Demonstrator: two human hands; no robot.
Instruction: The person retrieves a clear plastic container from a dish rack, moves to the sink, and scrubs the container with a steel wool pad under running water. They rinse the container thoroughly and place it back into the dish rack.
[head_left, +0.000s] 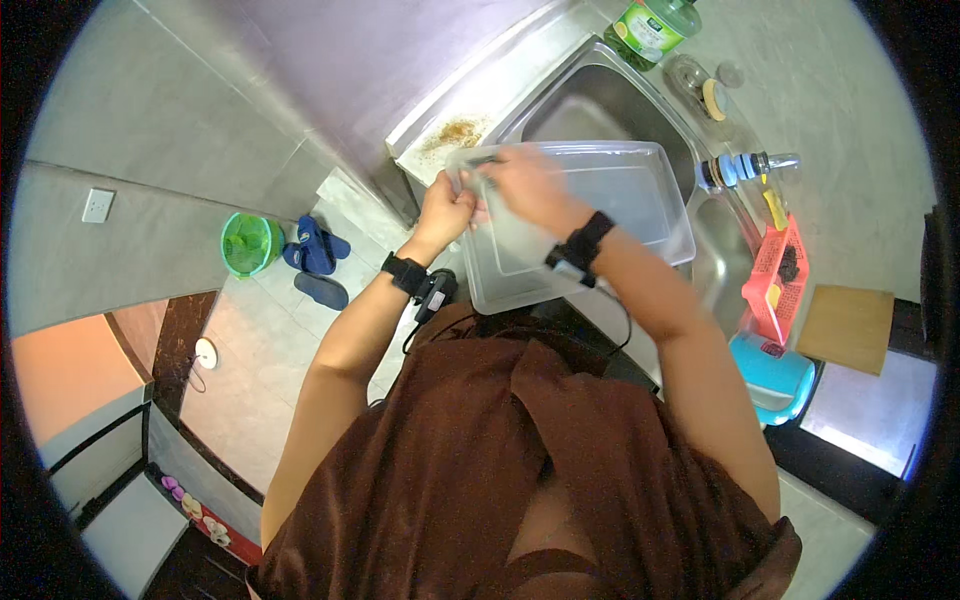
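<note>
A translucent rectangular plastic lid (600, 180) is held out in front of me, partly over the sink. My left hand (446, 210) grips its left edge near the far corner, the thumb on top. My right hand (529, 184) is blurred by motion over that same end of the lid. Its curled fingers are closed around a small dark item (484, 161), too blurred to name. The right forearm passes over the near right part of the lid. Beneath the lid is the stainless steel sink (592, 105), its middle hidden.
Brown crumbs (459, 133) lie on the counter left of the sink. Along its right side are a green liquid bottle (652, 34), a glass jar (690, 79), the faucet (739, 169), a coral basket (776, 285) and a turquoise container (772, 375). Slippers (315, 244) and a green basket (251, 244) are on the floor.
</note>
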